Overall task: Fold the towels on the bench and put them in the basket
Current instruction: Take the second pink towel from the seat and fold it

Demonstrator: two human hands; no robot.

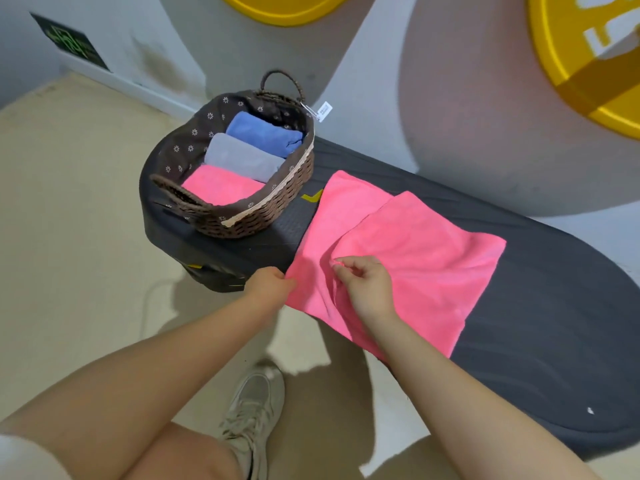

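We have the pink towel (408, 258) spread across the dark counter (554, 306) at the frame's centre, one half already folded over. Our left hand (268, 284) pinches its near-left corner while our right hand (365, 282) pinches a ridge of cloth mid-towel, likely to make the next fold. The wicker basket (263, 216), upper left, holds pink, grey and blue folded towels.

Soft, even indoor light fills the scene, moderately bright. Faint shadows of the person fall on the beige floor (69, 237) beneath the arms. Wide-angle distortion bends the long dark grey padded bench (554, 306) and the walls toward the edges. Detail is slightly soft throughout.
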